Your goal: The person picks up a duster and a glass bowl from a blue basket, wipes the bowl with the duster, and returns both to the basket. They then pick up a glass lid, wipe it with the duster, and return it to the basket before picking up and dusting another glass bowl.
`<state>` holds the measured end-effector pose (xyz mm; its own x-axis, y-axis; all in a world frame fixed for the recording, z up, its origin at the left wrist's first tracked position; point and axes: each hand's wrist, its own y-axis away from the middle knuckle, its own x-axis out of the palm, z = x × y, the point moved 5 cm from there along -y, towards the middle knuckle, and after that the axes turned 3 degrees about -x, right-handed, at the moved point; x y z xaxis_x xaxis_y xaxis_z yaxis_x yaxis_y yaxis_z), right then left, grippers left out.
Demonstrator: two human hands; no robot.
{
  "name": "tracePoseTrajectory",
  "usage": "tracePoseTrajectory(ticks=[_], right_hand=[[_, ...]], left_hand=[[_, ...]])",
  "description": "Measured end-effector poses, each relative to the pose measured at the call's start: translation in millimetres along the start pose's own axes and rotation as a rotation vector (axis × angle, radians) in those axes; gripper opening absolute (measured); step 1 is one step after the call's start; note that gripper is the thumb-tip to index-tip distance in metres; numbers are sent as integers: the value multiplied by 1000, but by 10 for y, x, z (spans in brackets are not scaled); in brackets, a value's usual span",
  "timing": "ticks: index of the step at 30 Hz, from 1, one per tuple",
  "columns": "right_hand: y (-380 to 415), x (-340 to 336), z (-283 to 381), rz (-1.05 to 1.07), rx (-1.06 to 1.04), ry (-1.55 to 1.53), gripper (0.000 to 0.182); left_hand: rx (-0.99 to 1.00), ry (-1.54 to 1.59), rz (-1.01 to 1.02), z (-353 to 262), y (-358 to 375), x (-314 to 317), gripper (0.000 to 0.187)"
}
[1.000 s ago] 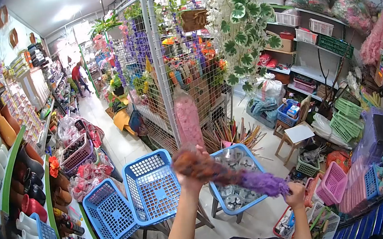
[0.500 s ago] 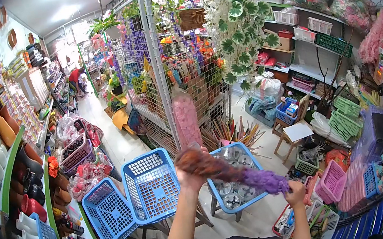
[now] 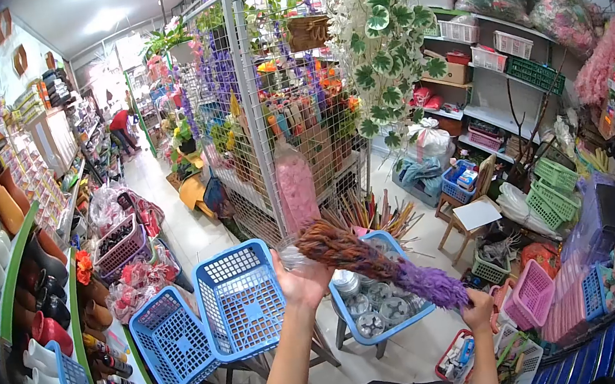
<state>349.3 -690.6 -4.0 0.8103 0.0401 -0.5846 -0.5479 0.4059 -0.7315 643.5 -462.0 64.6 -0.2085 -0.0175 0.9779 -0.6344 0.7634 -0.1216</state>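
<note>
A long bundle of dried-looking plumes, brown at one end and purple at the other, slants across in front of me. My right hand is closed round its purple end. Beside the brown end, my left hand lies open, palm up, with its thumb apart. Something clear like plastic film shows by the left fingers. Beneath the bundle stands a blue basket of round, clear-and-silver items, partly covered by the plumes.
Two blue baskets stand on stools to the left. A wire mesh rack rises ahead, with thin sticks at its foot. Pink and green baskets crowd the right side. Far back, a person in red bends over.
My left hand has opened and come away from the bundle's brown end. That end has shifted right and slightly up, while the right hand keeps its grip on the purple end.
</note>
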Motion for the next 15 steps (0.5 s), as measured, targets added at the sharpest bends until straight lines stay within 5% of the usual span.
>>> tracePoseTrajectory(ticks=[3,4,6,7,10,12,14,15], right_hand=[[-39,78,154,-4,-40,-15,17],[-40,130,153,40,-32,-34,18],[-44,160,142,31,-50,-29,19],[-65,127,161,18,-56,-18,20],[-75,-7,149,7,-90,9,21],[-64,-24,154,16,-113,26,21],[-109,-34,206,-16,-86,-30,21],[-146,-18,236,30,-39,-23,19]], left_hand=[[111,-436,88,51,-80,-319,70],[110,-435,87,79,-112,-375,70],[-23,-52,420,175,-122,-344,61],[66,-352,108,123,-43,-255,59],[202,-417,73,-150,-40,-413,59],[117,-316,129,-179,-101,-588,58],[291,-661,-88,-115,-19,-485,61],[313,-879,27,-50,-59,-483,65]])
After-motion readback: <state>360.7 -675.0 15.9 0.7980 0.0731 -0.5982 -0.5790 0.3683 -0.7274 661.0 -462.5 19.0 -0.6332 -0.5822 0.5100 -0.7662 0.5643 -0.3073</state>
